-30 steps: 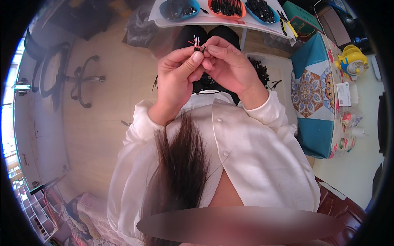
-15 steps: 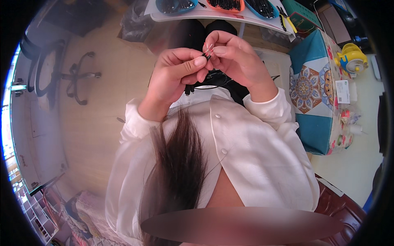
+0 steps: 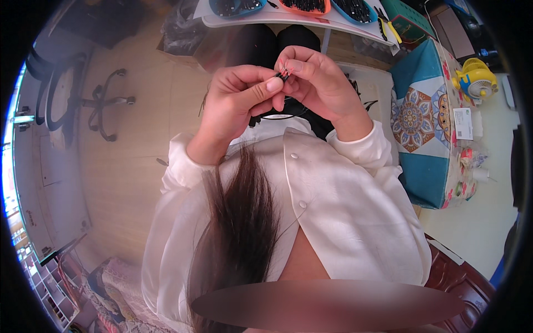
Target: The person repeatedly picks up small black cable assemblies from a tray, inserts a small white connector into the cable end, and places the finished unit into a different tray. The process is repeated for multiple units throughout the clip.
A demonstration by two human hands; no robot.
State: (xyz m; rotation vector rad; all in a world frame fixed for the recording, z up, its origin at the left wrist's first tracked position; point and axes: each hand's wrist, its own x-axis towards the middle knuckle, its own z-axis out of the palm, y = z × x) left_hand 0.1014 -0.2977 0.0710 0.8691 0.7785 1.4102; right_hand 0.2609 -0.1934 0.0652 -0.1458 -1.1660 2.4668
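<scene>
Compared with one second ago, the bundle of thin black cables (image 3: 281, 76) has turned from near upright to a slant toward the right, and the right hand (image 3: 327, 83) has its fingertips over the exposed ends. The left hand (image 3: 233, 105) is pinched firmly on the bundle between thumb and forefinger. The bundle lies at the very tip of this grip, with its fine red and pale bare wire ends (image 3: 285, 71) projecting beyond it. Right thumb and forefinger are drawn close together at these ends; whether they clamp any wire or only touch it cannot be told. Several black moulded plugs (image 3: 254, 120) hang below the left hand, and a dark cable loop (image 3: 284, 116) crosses the lap.

Both forearms emerge from the rolled sleeves of a white button-front blouse (image 3: 344, 200). Right of the lap, a pale, shallow container (image 3: 383, 83) has more black cables at its near side. Ahead, a white table (image 3: 250, 21) bears two blue plastic trays and one orange plastic tray (image 3: 328, 10), filled with short black parts, plus yellow-handled pliers (image 3: 395, 32). Farther right, a small yellow-and-blue plastic fan (image 3: 477, 80) stands near a teal patterned cloth (image 3: 419, 177).
</scene>
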